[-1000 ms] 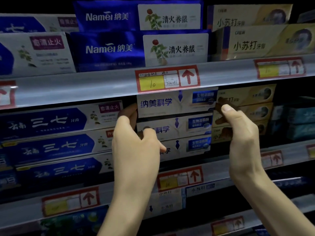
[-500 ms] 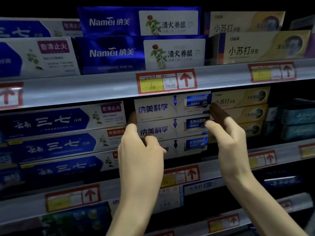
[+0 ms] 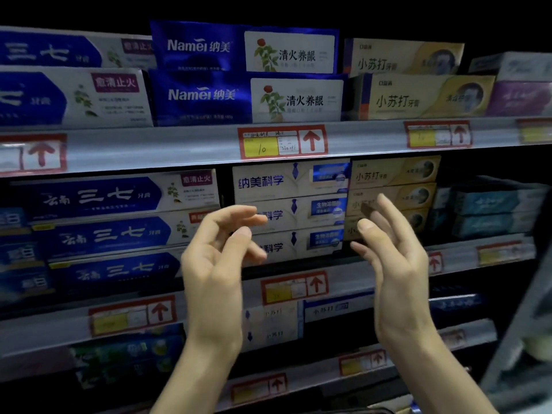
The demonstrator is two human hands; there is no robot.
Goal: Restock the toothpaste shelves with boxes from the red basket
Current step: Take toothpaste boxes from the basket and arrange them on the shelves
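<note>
A stack of three white toothpaste boxes (image 3: 291, 180) with blue print stands on the middle shelf (image 3: 343, 265), under a red price tag. My left hand (image 3: 215, 258) hovers in front of the stack's left end, fingers loosely spread, holding nothing. My right hand (image 3: 391, 252) is raised in front of the stack's right end, fingers straight and apart, clear of the boxes. Neither hand touches a box. The red basket is out of view.
Blue boxes (image 3: 113, 195) fill the middle shelf to the left, tan boxes (image 3: 394, 174) and teal boxes (image 3: 493, 204) to the right. The upper shelf (image 3: 179, 144) carries dark blue boxes (image 3: 203, 97) and tan ones. Lower shelves hold more boxes.
Both hands have let go of the white box stack and pulled back from the shelf toward me, fingers opening. The view has shifted slightly down.
</note>
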